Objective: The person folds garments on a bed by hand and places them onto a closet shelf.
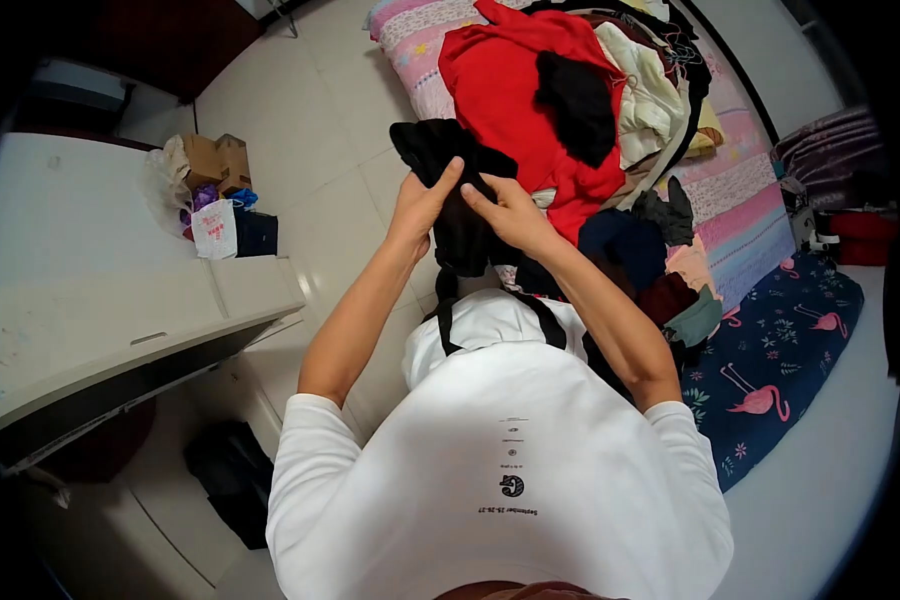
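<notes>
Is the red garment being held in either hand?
No, the red garment lies on the bed, while the left hand and right hand hold a black cloth item.

Passage over floor [320, 190] beside left hand [422, 207]; red garment [505, 75], clothes pile [625, 245] obstruct right.

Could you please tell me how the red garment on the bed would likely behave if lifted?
The red garment would probably be floppy, since it lies rumpled and spread out. The black item resting on it could well slide off as it lifts.

Clothes [580, 110] on bed [725, 212], boxes [205, 160] left (beside bags [213, 230])
</notes>
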Demonstrator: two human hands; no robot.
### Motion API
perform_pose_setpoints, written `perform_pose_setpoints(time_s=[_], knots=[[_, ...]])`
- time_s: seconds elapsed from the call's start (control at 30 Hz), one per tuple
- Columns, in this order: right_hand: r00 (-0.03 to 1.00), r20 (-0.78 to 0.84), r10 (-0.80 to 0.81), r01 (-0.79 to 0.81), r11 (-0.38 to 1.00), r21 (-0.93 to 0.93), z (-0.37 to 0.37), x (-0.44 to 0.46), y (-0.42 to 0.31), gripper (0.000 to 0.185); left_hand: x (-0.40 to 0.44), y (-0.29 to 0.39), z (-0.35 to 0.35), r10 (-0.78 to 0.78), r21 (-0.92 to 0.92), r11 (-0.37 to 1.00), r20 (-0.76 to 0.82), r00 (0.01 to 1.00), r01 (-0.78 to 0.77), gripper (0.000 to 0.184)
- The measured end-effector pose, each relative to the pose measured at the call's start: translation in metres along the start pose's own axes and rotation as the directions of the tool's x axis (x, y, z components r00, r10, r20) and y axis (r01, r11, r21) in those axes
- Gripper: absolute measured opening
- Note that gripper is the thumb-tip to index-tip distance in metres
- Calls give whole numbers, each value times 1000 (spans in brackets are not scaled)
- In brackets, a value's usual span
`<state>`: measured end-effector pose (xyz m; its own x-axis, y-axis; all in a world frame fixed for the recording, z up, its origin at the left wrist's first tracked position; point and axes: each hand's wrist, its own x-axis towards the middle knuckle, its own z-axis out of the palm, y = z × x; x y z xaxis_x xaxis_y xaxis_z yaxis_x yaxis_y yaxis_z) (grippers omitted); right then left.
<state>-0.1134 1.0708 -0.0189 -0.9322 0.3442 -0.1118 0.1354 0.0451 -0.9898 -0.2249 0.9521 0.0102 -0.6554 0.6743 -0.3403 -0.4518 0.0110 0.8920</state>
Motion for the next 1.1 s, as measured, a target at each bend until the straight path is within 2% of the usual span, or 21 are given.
perform_pose_setpoints(time_s=[0.1,0.2,0.23,0.3,0.33,0.4,0.43,0.53,0.57,0.63,0.73,0.8,0.83,0.87,0.93,1.0,1.07,1.1], knots=[[997,-31,-73,75,994,82,3,-5,-10,37,3,1,5,-65,35,997,27,998,64,48],[987,-117,-113,106,992,-63,0,-4,14,37,11,-18,5,-86,31,996,64,994,84,48],[986,-144,-88,75,993,-94,-1,-6,20,37,12,-24,6,-52,60,997,24,998,50,45],[980,-196,-43,14,989,-150,-3,-8,26,38,13,-29,3,-108,49,993,9,994,108,43],[974,-226,-17,-10,993,-116,-1,-9,27,38,11,-31,1,-141,44,989,-1,990,141,41],[959,-282,37,-52,998,-47,2,-9,29,39,12,-38,-9,-67,191,980,12,998,63,39],[959,-283,9,-36,995,-91,-2,-10,30,38,13,-39,-15,-29,262,965,23,999,22,37],[934,-329,-137,42,959,-281,-28,-11,37,40,24,-23,-51,-105,246,965,34,994,94,38],[926,-359,-116,-14,941,-339,-46,-15,34,42,30,-16,-70,-94,285,955,7,996,89,39],[902,-403,-158,-13,921,-390,-94,-27,24,42,42,1,-112,-65,356,931,-55,996,80,41],[840,-523,-145,-145,869,-473,-178,-58,5,46,37,47,-151,-30,410,905,-210,977,116,42],[792,-598,-121,-289,789,-542,-240,-82,1,47,69,40,-233,13,474,879,-149,989,60,42],[760,-633,-151,-243,836,-492,-278,-93,18,47,69,50,-247,46,462,887,-138,989,23,44],[709,-688,-154,-283,831,-478,-286,-107,-1,47,66,60,-260,82,451,892,-127,988,-16,45],[637,-770,-6,-361,881,-305,-342,-134,10,49,77,70,-299,162,510,860,-235,959,-20,46],[632,-775,9,-297,927,-231,-384,-160,15,49,93,82,-335,335,615,789,-406,851,-17,46],[634,-774,-19,-243,944,-223,-397,-169,6,49,85,118,-338,227,531,847,-346,910,-9,47],[635,-770,-55,-225,941,-252,-398,-172,-6,49,86,129,-348,247,543,839,-324,913,-35,48]])
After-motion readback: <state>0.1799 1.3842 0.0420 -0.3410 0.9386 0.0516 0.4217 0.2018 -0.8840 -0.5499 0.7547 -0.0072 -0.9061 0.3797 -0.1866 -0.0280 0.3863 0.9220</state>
